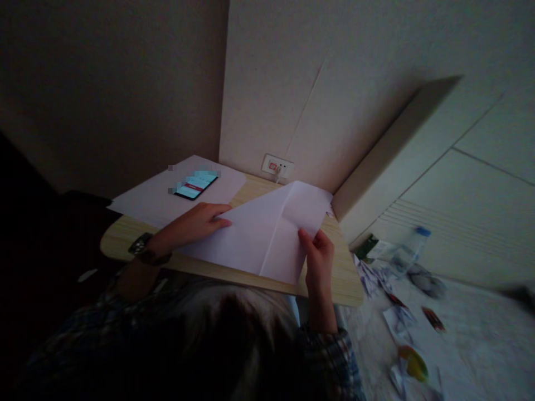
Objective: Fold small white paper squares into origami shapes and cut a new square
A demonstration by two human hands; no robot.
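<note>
A white sheet of paper (246, 234) with a crease down it lies over the small wooden table (351, 284). My left hand (204, 220) has the sheet's left side between thumb and fingers. At the right edge, my right hand (317, 250) pinches the paper, thumb on top and fingers curled at the edge. The part right of the crease tilts up slightly. Behind my left hand, a lit phone (196, 185) rests on more white paper (146, 195) at the table's back left.
A wall socket (277, 165) with a plug sits just behind the table. To the right, a clear bottle with a blue cap (412, 250), crumpled papers (371, 278) and a yellow-green round item (413, 365) lie on a pale surface.
</note>
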